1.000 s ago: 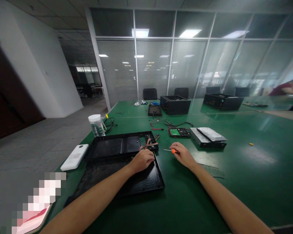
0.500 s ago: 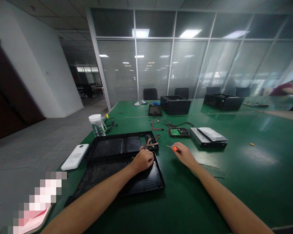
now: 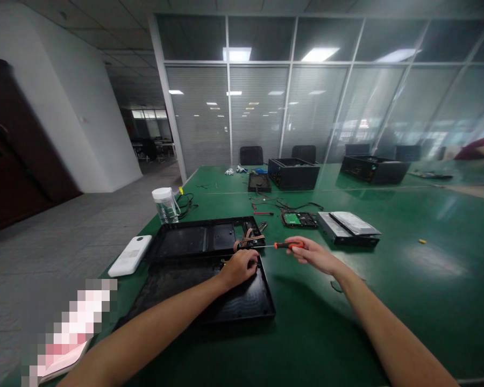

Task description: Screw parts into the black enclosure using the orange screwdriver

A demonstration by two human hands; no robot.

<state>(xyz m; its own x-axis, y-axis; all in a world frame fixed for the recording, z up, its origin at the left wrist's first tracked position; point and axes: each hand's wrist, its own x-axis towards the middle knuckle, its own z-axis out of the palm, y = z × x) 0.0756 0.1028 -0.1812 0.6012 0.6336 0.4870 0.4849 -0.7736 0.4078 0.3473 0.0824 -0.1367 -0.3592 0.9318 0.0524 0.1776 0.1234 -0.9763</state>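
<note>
Closed around the orange-and-black handle of a screwdriver, my right hand hovers over the table right of a black plastic casing. The screwdriver's thin shaft points left toward the casing's edge and the striped ribbon cables there. My left hand is over the near black panel, its fingers curled at the panel's far right part. Whatever those fingers hold, if anything, is hidden.
A green circuit board and a metal drive lie beyond my right hand. Left stand a water bottle and a white device. Black computer cases are farther back. A small yellow object lies right. A person sits far right.
My right hand has turned the screwdriver so its shaft lies level, pointing left, with the handle now plainly showing. My left hand stays about where it was on the panel.
</note>
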